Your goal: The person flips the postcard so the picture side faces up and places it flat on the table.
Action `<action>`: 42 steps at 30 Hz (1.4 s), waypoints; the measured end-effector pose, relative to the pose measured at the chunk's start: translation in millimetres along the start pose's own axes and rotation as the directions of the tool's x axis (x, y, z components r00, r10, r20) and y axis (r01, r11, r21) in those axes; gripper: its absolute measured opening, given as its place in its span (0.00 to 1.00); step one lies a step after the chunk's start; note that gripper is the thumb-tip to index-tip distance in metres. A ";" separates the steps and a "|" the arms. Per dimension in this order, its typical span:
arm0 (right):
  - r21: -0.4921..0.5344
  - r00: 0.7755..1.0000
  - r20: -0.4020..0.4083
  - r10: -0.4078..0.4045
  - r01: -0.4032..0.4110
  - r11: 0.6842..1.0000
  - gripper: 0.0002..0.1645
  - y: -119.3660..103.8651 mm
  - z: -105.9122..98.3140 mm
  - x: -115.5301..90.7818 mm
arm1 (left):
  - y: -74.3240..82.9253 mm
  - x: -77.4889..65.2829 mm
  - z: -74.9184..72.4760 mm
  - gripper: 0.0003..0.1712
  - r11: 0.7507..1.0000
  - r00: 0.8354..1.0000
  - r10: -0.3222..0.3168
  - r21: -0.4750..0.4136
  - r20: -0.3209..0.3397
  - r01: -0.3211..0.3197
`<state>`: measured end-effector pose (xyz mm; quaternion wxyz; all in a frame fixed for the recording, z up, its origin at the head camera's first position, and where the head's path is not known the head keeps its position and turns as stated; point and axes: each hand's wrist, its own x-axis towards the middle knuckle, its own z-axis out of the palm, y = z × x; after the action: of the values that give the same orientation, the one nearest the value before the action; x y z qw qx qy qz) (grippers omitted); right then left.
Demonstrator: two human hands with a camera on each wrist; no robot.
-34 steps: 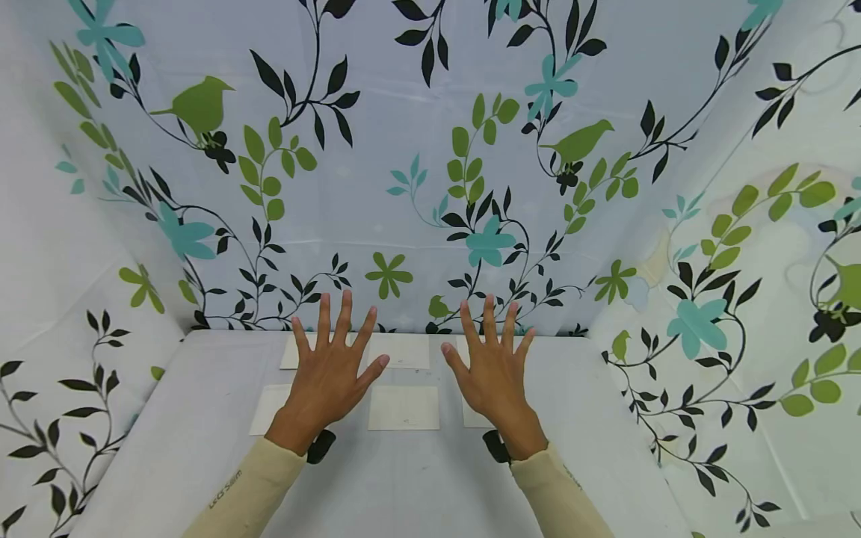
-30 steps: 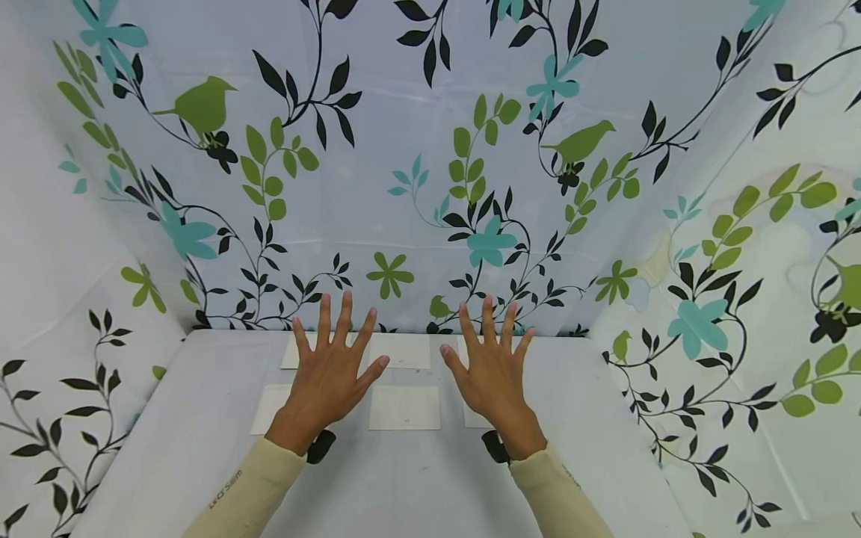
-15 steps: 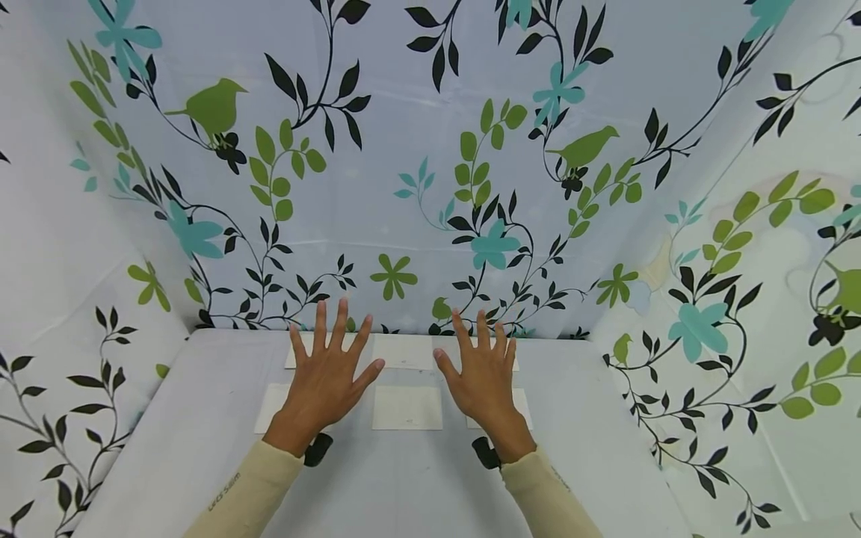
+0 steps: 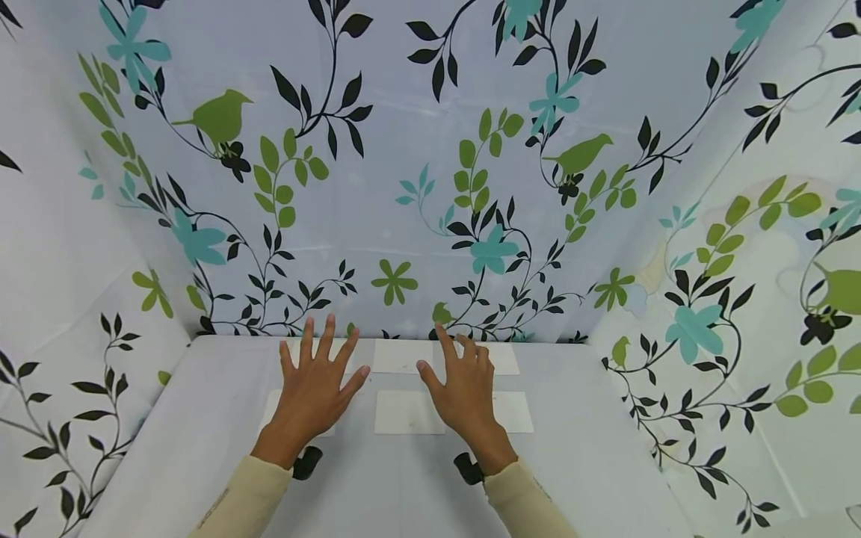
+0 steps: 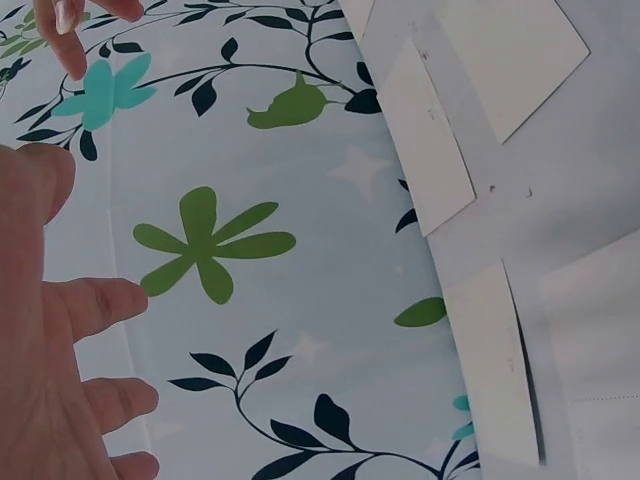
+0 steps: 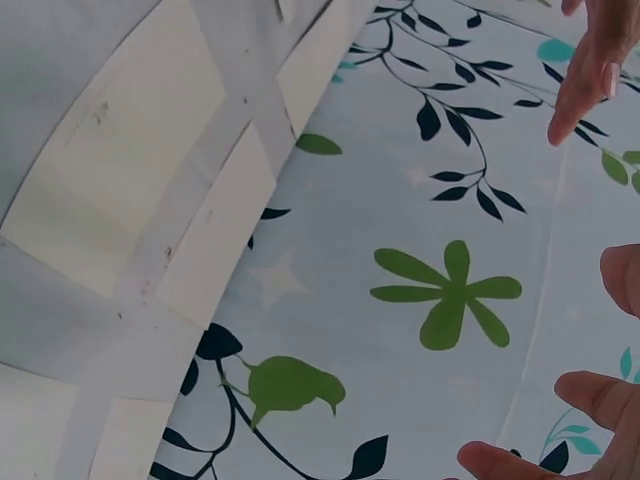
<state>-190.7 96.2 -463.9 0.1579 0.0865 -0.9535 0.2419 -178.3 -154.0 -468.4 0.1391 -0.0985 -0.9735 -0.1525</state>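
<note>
Both bare hands are held over a white table, nothing in either. My left hand (image 4: 312, 392), fingers spread, partly covers the left-hand cards, including a front left card (image 4: 271, 407). My right hand (image 4: 463, 392) is between the front middle card (image 4: 409, 412) and the front right card (image 4: 513, 412); its index finger points forward and the others bend slightly. Behind it are the back middle card (image 4: 403, 356) and back right card (image 4: 504, 359). In the left wrist view, the left fingers (image 5: 100, 305) appear against the patterned cloth; the right wrist view shows the right fingers (image 6: 600, 395) likewise.
The cream cards lie flat in two rows on the white tabletop (image 4: 572, 463). A cloth (image 4: 377, 187) printed with leaves, birds and flowers hangs behind the table's far edge, and similar cloth covers both sides. A small black device (image 4: 307, 463) sits at each wrist.
The right hand has shifted left and back toward the person, its outer fingers bending a little. The left hand has also drawn slightly left and back. The head view has shifted slightly.
</note>
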 end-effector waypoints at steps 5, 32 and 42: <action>0.026 1.000 -0.020 -0.011 0.012 1.000 0.44 -3.0 11.6 -2.4 | -8.2 -4.7 3.5 0.40 0.999 0.999 -0.032 -0.010 0.000 0.032; 0.239 0.999 0.041 0.034 -0.043 0.970 0.41 -16.4 62.6 -10.8 | -53.7 -26.5 21.0 0.35 0.981 0.986 -0.139 -0.146 -0.091 0.125; 0.321 0.995 0.092 0.033 -0.061 0.945 0.40 -21.6 77.6 -16.8 | -71.4 -36.7 28.1 0.34 0.970 0.979 -0.169 -0.193 -0.113 0.145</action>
<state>-189.9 41.0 -524.9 0.0950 0.0988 -0.9085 0.3948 -167.2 -217.1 -524.3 0.1792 -0.0236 -0.9490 -0.2582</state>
